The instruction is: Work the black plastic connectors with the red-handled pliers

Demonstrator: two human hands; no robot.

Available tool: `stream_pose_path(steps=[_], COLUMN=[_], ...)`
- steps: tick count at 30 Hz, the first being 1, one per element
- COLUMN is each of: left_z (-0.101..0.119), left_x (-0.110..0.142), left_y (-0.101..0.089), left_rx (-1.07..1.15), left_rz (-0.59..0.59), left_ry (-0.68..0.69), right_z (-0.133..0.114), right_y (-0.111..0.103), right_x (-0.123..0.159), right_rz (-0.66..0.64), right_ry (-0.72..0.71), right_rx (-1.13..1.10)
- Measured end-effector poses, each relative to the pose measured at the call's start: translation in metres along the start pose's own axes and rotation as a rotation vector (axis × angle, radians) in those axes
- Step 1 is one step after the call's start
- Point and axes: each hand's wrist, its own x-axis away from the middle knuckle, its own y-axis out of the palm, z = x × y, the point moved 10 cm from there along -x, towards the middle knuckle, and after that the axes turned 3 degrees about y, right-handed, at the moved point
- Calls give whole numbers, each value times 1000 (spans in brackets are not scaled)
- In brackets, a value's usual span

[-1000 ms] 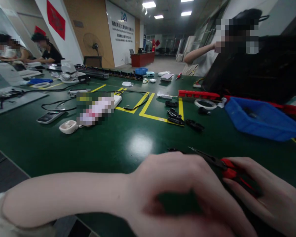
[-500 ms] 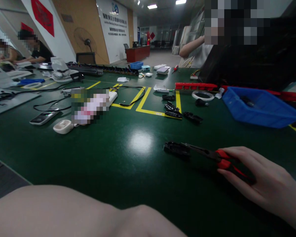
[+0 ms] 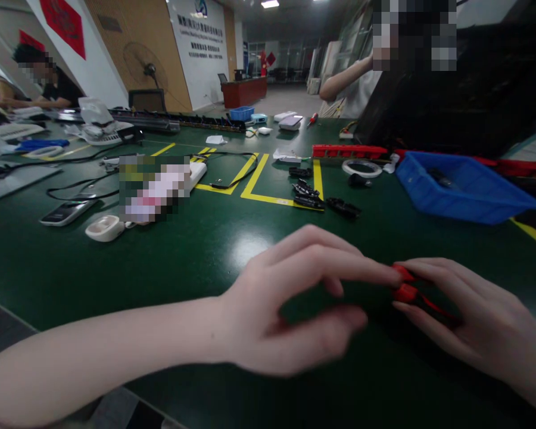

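Red-handled pliers rest in my right hand, its thumb and fingers around the handles. My left hand is stretched across the front of the table, fingers and thumb apart. Its extended fingertips reach the front end of the red handles; whether they touch cannot be made out. The jaws of the pliers are hidden behind my left hand, as is the spot where a black plastic part lay. Farther back, several black plastic parts lie on and beside yellow tape, one of them just outside its corner.
A blue bin with dark pieces inside stands at the right. Behind it are red strips and a white ring. Phone-like devices and cables lie left on the green table. Other people sit or stand beyond.
My left hand has come up from the bottom edge and reached right to the pliers, covering their jaws and the nearby black part. My right hand has stayed nearly in place.
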Motion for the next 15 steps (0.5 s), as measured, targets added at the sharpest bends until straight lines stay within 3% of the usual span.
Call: stream_pose_path(steps=[3, 5, 9, 15], left_z=[-43, -58, -70, -88], left_x=[-6, -6, -1, 5], left_y=[5, 12, 21, 29], left_rx=[-46, -104, -144, 30], left_rz=[-66, -105, -143, -153], left_ry=[-50, -64, -97, -207], right_z=[-3, -6, -8, -2], right_y=[1, 2, 4, 10], right_x=[-1, -2, -5, -4], right_rz=[-12, -15, -33, -69], right_ry=[-11, -31, -16, 65], right_rx=[-2, -1, -27, -112])
